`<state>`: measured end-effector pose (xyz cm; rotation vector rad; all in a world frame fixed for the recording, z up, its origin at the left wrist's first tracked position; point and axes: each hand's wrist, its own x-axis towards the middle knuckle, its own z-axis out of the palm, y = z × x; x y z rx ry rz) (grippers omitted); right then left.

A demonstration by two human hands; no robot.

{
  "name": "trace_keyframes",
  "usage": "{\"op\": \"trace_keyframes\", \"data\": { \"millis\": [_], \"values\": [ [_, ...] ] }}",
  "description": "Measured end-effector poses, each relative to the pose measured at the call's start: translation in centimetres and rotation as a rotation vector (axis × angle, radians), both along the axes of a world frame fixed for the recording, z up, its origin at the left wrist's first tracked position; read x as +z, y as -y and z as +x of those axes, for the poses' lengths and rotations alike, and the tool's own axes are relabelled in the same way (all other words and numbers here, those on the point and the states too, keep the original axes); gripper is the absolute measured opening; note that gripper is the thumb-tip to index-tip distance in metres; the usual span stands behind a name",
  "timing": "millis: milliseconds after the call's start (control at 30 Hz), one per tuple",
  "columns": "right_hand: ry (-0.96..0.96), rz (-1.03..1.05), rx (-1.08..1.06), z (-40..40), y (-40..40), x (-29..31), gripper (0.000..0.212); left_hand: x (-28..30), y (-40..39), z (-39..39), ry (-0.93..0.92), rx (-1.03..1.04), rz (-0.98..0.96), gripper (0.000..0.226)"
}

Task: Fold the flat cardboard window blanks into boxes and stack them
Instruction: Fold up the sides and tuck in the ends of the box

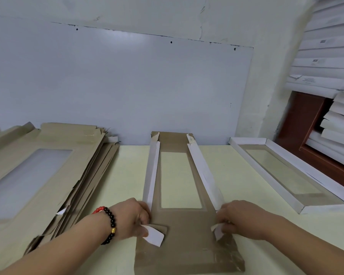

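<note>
Head view: both hands at the near corners of a half-folded window blank

Head view, detail: the brown cardboard blank (184, 231) lies flat on the pale table (127, 175), its clear window just beyond the two hands and its long side flaps (152, 171) turned up, white faces inward. The left hand (133, 219), with a beaded bracelet (109, 225) on its wrist, curls its fingers round the near end of the left flap, a small white corner tab (154, 235) sticking out under the thumb. The right hand (238, 219) pinches the matching tab at the near end of the right flap. Well to the left of the left hand sits a stack of flat blanks (44, 171); to the right of the right hand rests a finished white-walled box (286, 175), window down. Beyond that, white boxes (326, 66) are piled against the wall
</note>
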<state>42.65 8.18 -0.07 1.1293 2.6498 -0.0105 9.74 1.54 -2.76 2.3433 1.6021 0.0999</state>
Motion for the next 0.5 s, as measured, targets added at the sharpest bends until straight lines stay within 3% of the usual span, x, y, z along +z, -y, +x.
{"op": "trace_keyframes", "data": {
  "millis": [200,367,500],
  "values": [
    [-0.221,0.044,-0.064,1.5,0.7,-1.6,0.014,-1.8,1.0,-0.4,-0.005,-0.011,0.199,0.025],
    [-0.373,0.141,-0.130,1.6,1.8,-3.4,0.014,-3.3,1.9,0.0,0.076,0.005,0.323,0.018],
    [-0.294,0.325,0.023,0.9,2.5,-3.2,0.012,-3.5,2.2,0.3,0.094,0.000,0.345,0.020]
  ]
}}
